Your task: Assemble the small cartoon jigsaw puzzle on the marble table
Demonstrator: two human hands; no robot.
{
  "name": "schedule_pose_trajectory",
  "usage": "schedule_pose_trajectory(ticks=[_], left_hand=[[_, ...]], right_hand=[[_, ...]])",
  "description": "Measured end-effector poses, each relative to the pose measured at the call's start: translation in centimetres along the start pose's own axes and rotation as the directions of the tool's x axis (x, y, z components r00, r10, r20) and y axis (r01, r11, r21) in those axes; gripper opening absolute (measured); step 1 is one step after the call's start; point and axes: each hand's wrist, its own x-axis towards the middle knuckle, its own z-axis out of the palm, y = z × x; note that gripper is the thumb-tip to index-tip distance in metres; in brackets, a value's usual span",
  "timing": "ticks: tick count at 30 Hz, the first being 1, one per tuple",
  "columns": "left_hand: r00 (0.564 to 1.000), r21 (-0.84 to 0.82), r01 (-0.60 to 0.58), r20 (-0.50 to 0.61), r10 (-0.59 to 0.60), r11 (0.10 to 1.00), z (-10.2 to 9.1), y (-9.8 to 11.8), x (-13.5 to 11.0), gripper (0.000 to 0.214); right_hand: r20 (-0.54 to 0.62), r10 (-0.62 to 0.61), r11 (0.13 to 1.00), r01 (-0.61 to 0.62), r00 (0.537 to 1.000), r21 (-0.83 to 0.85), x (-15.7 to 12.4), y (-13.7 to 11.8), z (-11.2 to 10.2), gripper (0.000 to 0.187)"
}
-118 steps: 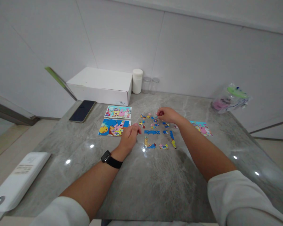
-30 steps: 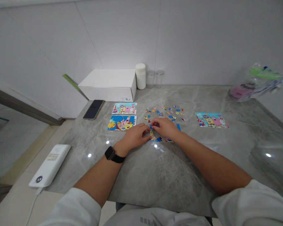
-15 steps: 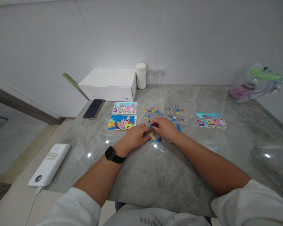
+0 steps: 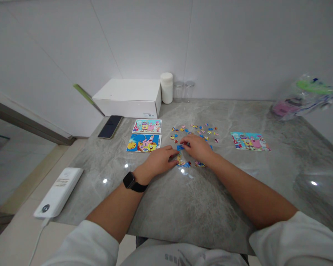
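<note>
My right hand reaches over a partly joined jigsaw puzzle, its fingertips closed on a blue puzzle piece at the puzzle's upper left corner. My left hand, with a black watch on the wrist, lies at the left edge, thumb and forefinger apart, fingertips by the joined pieces. Part of the puzzle is hidden under my right hand. Beyond the hands lie several loose puzzle pieces, face up and scattered.
Two cartoon picture cards lie at left, and a similar picture sheet at right. Behind stand a white box, a white bottle and two clear jars. A phone, a white device and a plastic bag lie toward the sides.
My right hand has shifted slightly right and away from my left fingertips, so more of the blue corner shows. The left hand has stayed nearly still.
</note>
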Motion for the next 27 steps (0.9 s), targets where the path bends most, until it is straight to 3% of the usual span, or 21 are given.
schedule_pose_trajectory(ticks=[27], left_hand=[[0.999, 0.173, 0.026, 0.023, -0.031, 0.985, 0.08, 0.42, -0.23, 0.042]], right_hand=[[0.089, -0.044, 0.997, 0.049, 0.995, -0.058, -0.06, 0.06, -0.02, 0.02]])
